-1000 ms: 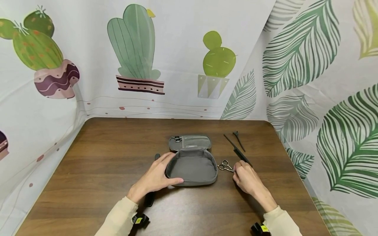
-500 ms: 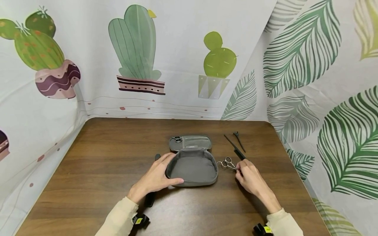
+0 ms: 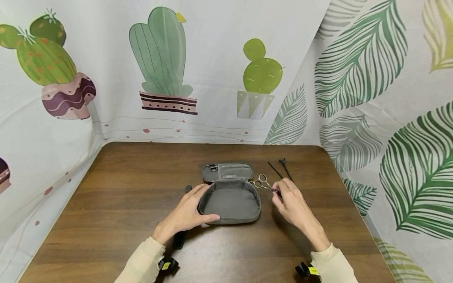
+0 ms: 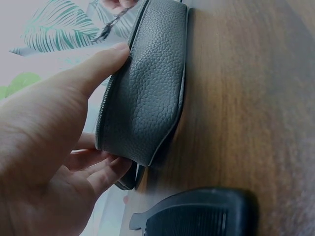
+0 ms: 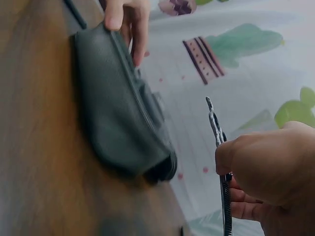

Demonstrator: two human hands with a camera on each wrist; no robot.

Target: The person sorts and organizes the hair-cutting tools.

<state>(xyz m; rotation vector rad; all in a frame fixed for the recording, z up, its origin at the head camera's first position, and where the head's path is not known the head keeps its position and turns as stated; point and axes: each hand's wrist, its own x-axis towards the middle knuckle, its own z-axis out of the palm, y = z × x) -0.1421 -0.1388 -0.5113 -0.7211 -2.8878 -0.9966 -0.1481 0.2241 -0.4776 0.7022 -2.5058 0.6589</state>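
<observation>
My left hand (image 3: 188, 208) grips the left side of an open grey zip case (image 3: 230, 221), thumb over its front rim, fingers behind its end. The case's pebbled outer wall (image 4: 152, 73) shows in the left wrist view. To the right of the case, my right hand (image 3: 291, 202) holds a pair of silver scissors (image 3: 268, 187) by the blade end, above the table. Their finger rings point toward the case. A toothed blade (image 5: 226, 201) shows beneath the fingers in the right wrist view, so these look like thinning scissors.
The case's lid (image 3: 244, 171) lies folded back, with another pair of scissors (image 3: 213, 167) in its pocket. A tail comb (image 3: 274, 169), partly hidden by my right hand, and a black hair clip (image 3: 286, 169) lie behind. A black comb-like tool (image 4: 192, 216) lies beside my left hand.
My right hand has lifted the scissors and carried them up and left, toward the case's back right corner. My left hand and the case have stayed still.
</observation>
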